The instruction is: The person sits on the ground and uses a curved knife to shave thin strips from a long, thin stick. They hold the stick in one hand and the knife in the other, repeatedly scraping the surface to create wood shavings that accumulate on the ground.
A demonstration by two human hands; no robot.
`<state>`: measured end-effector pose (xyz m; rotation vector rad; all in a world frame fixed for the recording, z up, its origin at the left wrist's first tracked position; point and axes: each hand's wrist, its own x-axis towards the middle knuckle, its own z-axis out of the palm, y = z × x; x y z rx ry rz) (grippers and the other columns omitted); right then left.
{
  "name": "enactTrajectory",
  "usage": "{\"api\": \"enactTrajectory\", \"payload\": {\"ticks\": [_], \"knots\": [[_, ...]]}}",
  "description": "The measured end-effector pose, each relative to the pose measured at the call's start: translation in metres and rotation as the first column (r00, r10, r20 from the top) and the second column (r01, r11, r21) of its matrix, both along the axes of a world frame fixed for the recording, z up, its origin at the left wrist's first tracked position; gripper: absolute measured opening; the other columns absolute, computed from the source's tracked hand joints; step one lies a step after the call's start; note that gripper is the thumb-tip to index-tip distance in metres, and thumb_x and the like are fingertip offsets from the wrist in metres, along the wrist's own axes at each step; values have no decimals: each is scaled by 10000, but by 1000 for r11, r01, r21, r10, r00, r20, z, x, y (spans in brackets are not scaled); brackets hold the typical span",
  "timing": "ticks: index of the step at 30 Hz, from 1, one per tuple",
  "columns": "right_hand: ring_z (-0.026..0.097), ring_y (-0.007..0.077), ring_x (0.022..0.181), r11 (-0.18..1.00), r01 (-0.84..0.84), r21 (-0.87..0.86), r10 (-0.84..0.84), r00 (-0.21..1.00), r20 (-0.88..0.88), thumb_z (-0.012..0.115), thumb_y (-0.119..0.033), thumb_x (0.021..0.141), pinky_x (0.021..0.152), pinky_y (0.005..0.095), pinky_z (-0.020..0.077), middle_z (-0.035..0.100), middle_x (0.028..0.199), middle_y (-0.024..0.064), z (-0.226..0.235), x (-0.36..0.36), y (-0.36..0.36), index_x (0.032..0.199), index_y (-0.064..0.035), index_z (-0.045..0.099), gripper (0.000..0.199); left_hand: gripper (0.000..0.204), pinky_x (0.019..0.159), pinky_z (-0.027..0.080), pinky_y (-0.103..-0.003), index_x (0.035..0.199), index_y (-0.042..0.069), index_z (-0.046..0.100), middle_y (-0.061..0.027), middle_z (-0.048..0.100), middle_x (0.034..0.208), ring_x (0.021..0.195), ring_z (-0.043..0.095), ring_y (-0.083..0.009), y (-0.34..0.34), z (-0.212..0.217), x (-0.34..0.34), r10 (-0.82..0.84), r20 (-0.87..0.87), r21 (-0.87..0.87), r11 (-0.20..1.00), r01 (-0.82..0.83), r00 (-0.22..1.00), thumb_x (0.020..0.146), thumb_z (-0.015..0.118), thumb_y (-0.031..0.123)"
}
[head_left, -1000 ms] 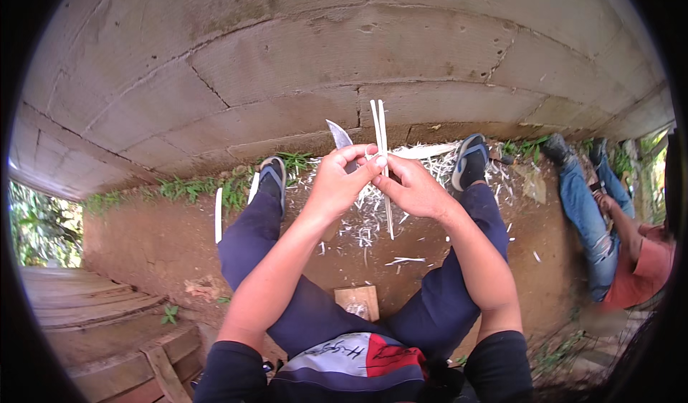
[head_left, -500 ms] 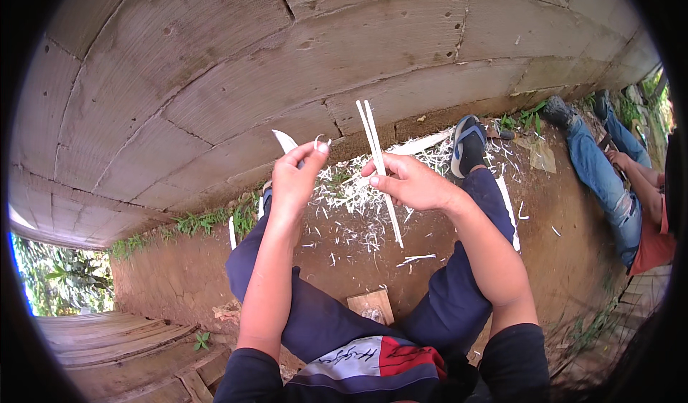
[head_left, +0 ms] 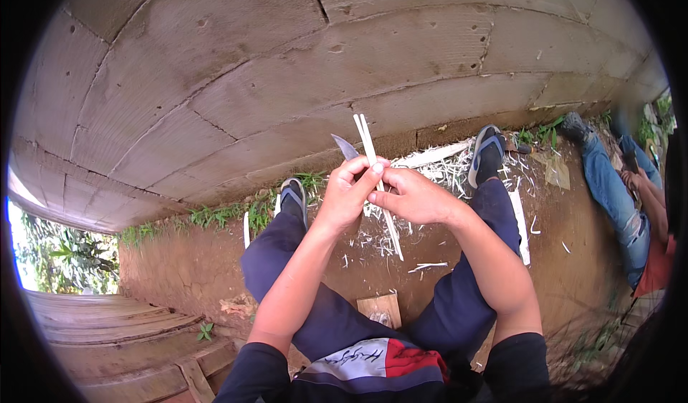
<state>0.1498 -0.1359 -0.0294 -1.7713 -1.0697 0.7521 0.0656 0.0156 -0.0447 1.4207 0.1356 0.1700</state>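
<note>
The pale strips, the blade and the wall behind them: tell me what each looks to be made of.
Pale strips: probably split bamboo or wood; cream, matte, straight-grained, with matching shavings on the ground. Blade in the left hand: likely metal; grey, thin, pointed, dull sheen. Wall: seemingly concrete blocks; rough grey faces, pitted, with mortar joints. The right hand pinches the strips.

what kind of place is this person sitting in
Likely an outdoor yard work spot beside a building: a block wall rises ahead, the bare dirt ground is littered with pale shavings, and weeds grow along the wall's foot.
</note>
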Motion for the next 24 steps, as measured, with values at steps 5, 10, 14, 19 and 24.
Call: {"api": "enactTrajectory", "payload": {"ticks": [5, 10, 14, 19, 24], "knots": [[612, 80, 747, 964, 175, 201, -8, 773, -634, 471, -222, 1071, 713, 244, 570, 622, 991, 53, 17, -6, 5, 1246, -9, 554, 288, 218, 730, 498, -303, 985, 81, 567, -17, 574, 927, 802, 567, -109, 16, 8, 3, 127, 71, -422, 902, -86, 989, 1042, 544, 290], [625, 132, 949, 938, 325, 123, -217, 822, -526, 573, -103, 1007, 837, 312, 547, 618, 1129, 88, -2, -9, 28, 1271, -8, 485, 293, 199, 770, 519, -362, 997, 96, 537, -37, 545, 1013, 836, 570, -167, 31, 17, 7, 114, 235, -602, 796, 53, 965, 1034, 555, 291], [633, 160, 964, 972, 194, 131, -93, 834, -543, 641, -188, 970, 788, 297, 551, 620, 1103, 141, -22, -13, 40, 1411, 7, 323, 578, 196, 779, 543, -363, 983, 83, 528, -54, 547, 1025, 855, 582, -179, 31, 19, 5, 113, 248, -630, 773, 71, 962, 1042, 533, 270], [651, 154, 794, 994, 14, 107, 43, 860, -509, 597, -187, 957, 671, 299, 547, 670, 931, 93, -22, -19, 43, 1354, 29, 337, 522, 199, 837, 546, -399, 973, 96, 544, -74, 584, 1136, 1019, 610, -221, 30, 18, 2, 109, 233, -609, 791, 57, 966, 1044, 530, 281], [693, 320, 895, 984, 152, -93, -131, 971, 198, 571, -141, 943, 742, 440, 528, 691, 895, 180, -1, -8, 22, 1137, -28, 563, 224, 193, 856, 568, -536, 1019, 139, 540, -56, 486, 1370, 1172, 551, -282, 47, 32, -4, 140, 141, -513, 857, -48, 980, 1043, 520, 329]]}}
